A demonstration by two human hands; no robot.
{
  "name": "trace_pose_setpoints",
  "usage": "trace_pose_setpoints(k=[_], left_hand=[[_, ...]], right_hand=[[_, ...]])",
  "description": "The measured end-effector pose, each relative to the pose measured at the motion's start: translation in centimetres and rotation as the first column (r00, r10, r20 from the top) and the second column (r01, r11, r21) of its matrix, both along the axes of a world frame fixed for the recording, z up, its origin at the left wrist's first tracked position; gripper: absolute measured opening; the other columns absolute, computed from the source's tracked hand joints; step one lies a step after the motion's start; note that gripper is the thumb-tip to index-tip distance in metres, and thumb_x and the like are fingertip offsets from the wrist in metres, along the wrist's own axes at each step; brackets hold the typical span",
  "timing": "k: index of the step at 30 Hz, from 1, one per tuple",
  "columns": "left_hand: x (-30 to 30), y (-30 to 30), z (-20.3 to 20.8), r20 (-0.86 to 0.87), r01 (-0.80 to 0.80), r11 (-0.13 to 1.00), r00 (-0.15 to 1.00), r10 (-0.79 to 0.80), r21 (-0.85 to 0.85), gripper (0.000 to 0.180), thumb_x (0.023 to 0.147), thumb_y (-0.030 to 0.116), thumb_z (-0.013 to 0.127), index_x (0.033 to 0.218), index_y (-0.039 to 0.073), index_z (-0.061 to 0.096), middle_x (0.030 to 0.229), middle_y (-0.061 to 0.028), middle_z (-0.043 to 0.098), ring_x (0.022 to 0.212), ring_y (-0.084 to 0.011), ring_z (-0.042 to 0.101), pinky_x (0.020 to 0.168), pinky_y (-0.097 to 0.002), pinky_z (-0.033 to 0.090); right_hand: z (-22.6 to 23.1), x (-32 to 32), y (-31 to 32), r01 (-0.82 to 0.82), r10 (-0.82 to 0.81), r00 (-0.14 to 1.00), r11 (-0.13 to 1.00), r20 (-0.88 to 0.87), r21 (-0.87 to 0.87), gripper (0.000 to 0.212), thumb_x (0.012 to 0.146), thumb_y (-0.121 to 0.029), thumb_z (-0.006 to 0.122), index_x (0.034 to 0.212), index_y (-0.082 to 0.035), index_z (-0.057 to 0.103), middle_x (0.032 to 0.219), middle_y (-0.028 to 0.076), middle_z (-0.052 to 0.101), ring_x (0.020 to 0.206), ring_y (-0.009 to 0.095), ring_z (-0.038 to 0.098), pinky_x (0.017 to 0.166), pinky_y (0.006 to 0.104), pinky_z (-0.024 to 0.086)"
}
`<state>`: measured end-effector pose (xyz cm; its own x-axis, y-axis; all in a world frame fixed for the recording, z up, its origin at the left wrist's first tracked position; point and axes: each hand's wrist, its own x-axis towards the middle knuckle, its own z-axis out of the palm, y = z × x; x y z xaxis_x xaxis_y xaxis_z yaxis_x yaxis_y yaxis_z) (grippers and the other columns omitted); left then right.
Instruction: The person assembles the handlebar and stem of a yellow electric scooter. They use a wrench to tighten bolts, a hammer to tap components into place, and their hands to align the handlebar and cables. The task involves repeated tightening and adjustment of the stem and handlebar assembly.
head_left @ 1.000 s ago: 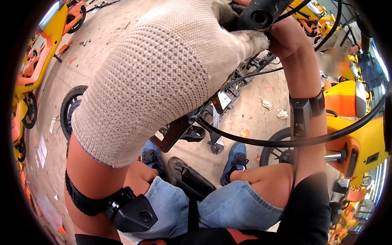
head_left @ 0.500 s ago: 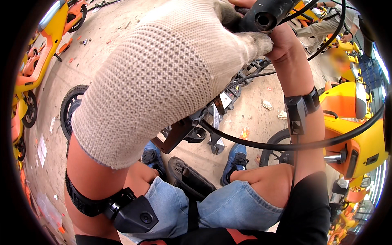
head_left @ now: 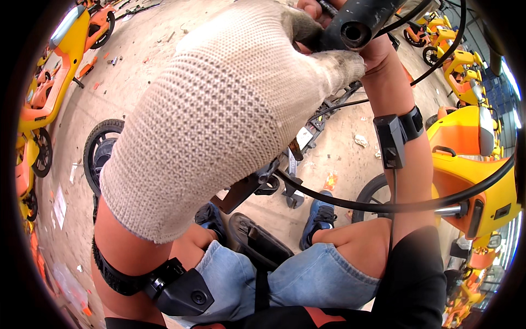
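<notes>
My left hand (head_left: 307, 49), in a beige knitted glove, is closed around the open end of a black handlebar tube (head_left: 378, 19), its thumb pressed along the underside. Behind that tube is my bare right hand (head_left: 313, 9), mostly hidden, with curled fingertips showing at the top edge. A small dark ridged rod (head_left: 329, 6) shows beside those fingertips; what the fingers grip is not clear. Black cables (head_left: 460, 33) run from around the tube, and one thick cable (head_left: 356, 204) loops across my right forearm. Below the glove lies a partly hidden dark scooter frame (head_left: 312, 134).
Yellow and orange scooters stand at the left (head_left: 60, 71) and right (head_left: 476, 192). A black wheel (head_left: 101, 148) is beside my left forearm. Between my shoes sits a black elongated part (head_left: 257, 241). Paper scraps (head_left: 360, 140) and orange bits litter the concrete floor.
The view has shifted slightly. A person at the upper right is gone from sight. The ridged rod by my right fingertips now shows; both hands stay at the tube.
</notes>
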<state>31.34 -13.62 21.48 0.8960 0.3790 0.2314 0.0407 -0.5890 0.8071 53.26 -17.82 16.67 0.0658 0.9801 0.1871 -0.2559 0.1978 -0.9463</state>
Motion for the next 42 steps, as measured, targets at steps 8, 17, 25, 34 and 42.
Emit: trace_pose_setpoints(k=[8,17,25,34,42], left_hand=[[0.5,-0.1,-0.2,0.002,0.014,1.0,1.0,-0.013,-0.009,0.032,0.088,0.026,0.069,0.104,-0.001,0.069,0.078,-0.0096,0.068,0.064,-0.0141,0.064,0.057,-0.0266,0.052],[0.2,-0.1,-0.5,-0.004,-0.018,1.0,1.0,0.018,-0.004,0.031,0.088,0.026,0.069,0.104,-0.002,0.069,0.078,-0.0091,0.068,0.063,-0.0129,0.064,0.056,-0.0257,0.052],[-0.2,-1.0,0.2,-0.009,-0.057,0.997,0.998,0.056,-0.05,0.031,0.088,0.025,0.069,0.105,-0.002,0.069,0.078,-0.0087,0.068,0.062,-0.0119,0.064,0.055,-0.0249,0.051],[0.1,1.2,-0.9,-0.089,-0.039,0.999,0.995,0.038,-0.013,0.04,0.087,0.029,0.072,0.109,-0.003,0.068,0.082,-0.01,0.069,0.066,-0.0123,0.064,0.059,-0.0251,0.052],[-0.1,0.6,-0.1,-0.137,-0.052,0.999,0.989,0.052,0.007,0.043,0.087,0.032,0.071,0.111,-0.004,0.067,0.088,-0.0096,0.07,0.079,-0.0132,0.065,0.073,-0.0268,0.052]], right_hand=[[0.0,-0.3,-3.0,0.147,-0.143,0.989,0.985,0.048,-0.093,0.03,0.102,-0.025,0.051,0.092,0.0,0.064,0.082,0.005,0.065,0.07,0.012,0.062,0.067,0.0238,0.051],[-0.2,-0.7,-1.8,0.051,-0.045,0.998,0.98,0.039,-0.193,0.033,0.101,-0.026,0.051,0.093,0.003,0.066,0.085,0.005,0.066,0.075,0.01,0.062,0.068,0.0225,0.05],[1.9,-1.1,-2.1,0.068,-0.067,0.994,0.998,0.086,-0.004,0.037,0.101,-0.026,0.05,0.104,0.009,0.061,0.086,0.008,0.065,0.08,0.012,0.062,0.071,0.0208,0.05],[2.3,-2.3,-2.3,0.227,-0.218,0.973,0.956,0.071,-0.187,0.026,0.095,-0.021,0.061,0.083,0.001,0.069,0.076,0.006,0.068,0.064,0.012,0.064,0.058,0.0233,0.051],[1.9,-2.3,-4.6,0.489,-0.405,0.807,0.867,0.43,-0.101,0.028,0.093,-0.029,0.06,0.113,-0.012,0.071,0.088,-0.003,0.07,0.057,-0.003,0.052,0.047,0.0138,0.034]])
